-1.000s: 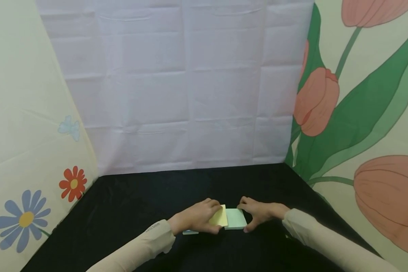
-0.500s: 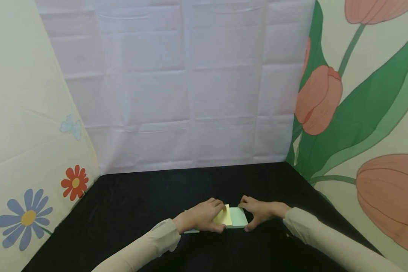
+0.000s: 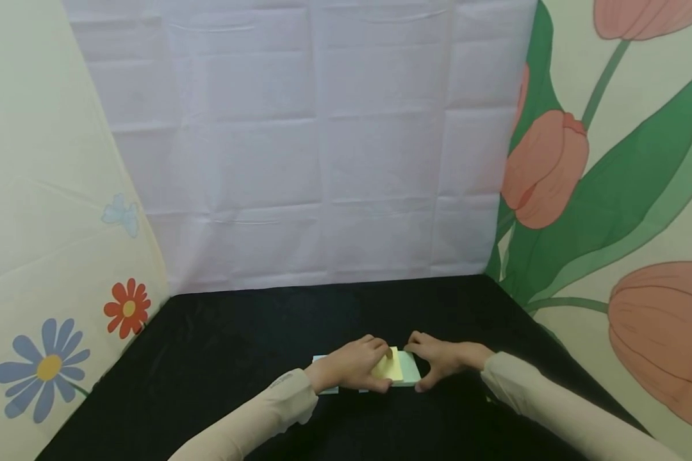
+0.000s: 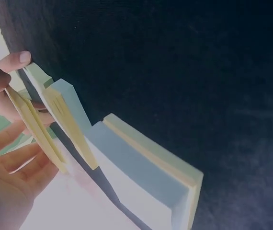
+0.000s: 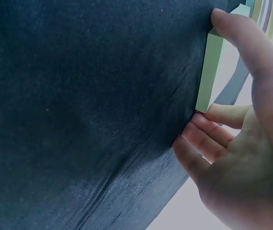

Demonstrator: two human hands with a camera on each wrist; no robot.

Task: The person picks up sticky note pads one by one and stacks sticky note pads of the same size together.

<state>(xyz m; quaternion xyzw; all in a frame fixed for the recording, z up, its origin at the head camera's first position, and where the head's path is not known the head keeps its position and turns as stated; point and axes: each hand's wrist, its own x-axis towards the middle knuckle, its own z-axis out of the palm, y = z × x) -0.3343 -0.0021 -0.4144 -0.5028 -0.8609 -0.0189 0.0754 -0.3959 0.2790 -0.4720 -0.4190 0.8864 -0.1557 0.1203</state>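
My left hand (image 3: 352, 366) holds a yellow sticky-note pad (image 3: 389, 366) between thumb and fingers. That pad overlaps the left part of a pale green sticky-note pad (image 3: 411, 369) in the head view. From the right, my right hand (image 3: 443, 357) grips the green pad, thumb at the near corner and fingers at the far one. The right wrist view shows the same green pad (image 5: 210, 72) between thumb and index finger. Beyond the held pad (image 4: 36, 129), the left wrist view has another yellow pad (image 4: 69, 122) beside a light blue block.
A light blue pad (image 3: 330, 390) lies by my left wrist, partly hidden. In the left wrist view, a larger blue pad (image 4: 136, 175) rests against a yellowish one (image 4: 155, 146). Black cloth (image 3: 254, 339) covers the table; a white sheet (image 3: 323, 160) hangs behind it.
My left hand has moved right with the yellow pad, which now covers more of the green pad. More blue shows behind the left hand. The right hand stays at the green pad.
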